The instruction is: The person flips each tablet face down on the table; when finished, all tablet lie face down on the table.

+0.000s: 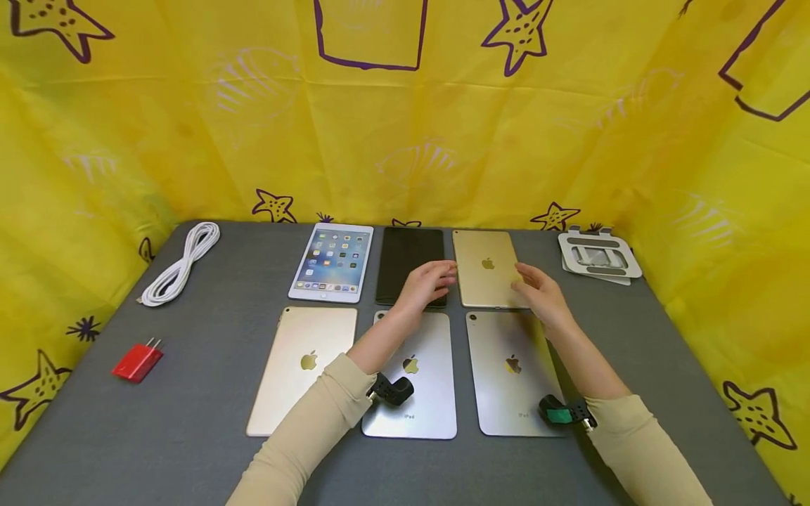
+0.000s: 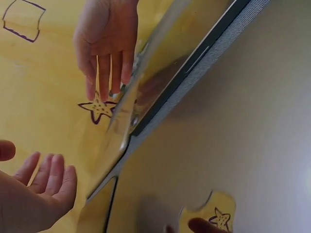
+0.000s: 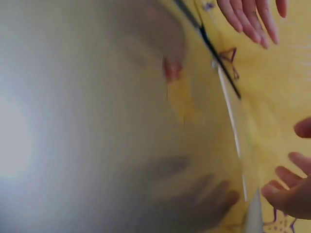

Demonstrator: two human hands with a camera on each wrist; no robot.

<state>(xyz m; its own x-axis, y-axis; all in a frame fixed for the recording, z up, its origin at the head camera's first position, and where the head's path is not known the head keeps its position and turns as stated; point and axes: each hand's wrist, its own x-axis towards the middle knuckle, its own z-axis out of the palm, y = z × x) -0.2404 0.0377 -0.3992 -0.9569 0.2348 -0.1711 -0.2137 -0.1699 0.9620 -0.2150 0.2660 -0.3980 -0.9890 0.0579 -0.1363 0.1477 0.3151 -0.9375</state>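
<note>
A gold tablet (image 1: 486, 277) lies back up in the rear row, with a hand on each side. My left hand (image 1: 425, 287) hovers over the right part of the black tablet (image 1: 408, 256), fingertips near the gold tablet's left edge. My right hand (image 1: 543, 295) has its thumb and fingers spread by the gold tablet's right edge; contact is unclear. Both hands look relaxed, and neither is seen gripping anything. In both wrist views the hands show open beside a large silver tablet back (image 2: 252, 126), which mirrors the fingers and the yellow cloth.
A lit white tablet (image 1: 334, 260) stands left in the rear row. Nearer are a gold-toned tablet (image 1: 297, 386) and two silver ones (image 1: 430, 400) (image 1: 503, 393), partly under my forearms. A white cable (image 1: 183, 267) and red plug (image 1: 137, 362) lie left; a folded stand (image 1: 598, 254) lies right.
</note>
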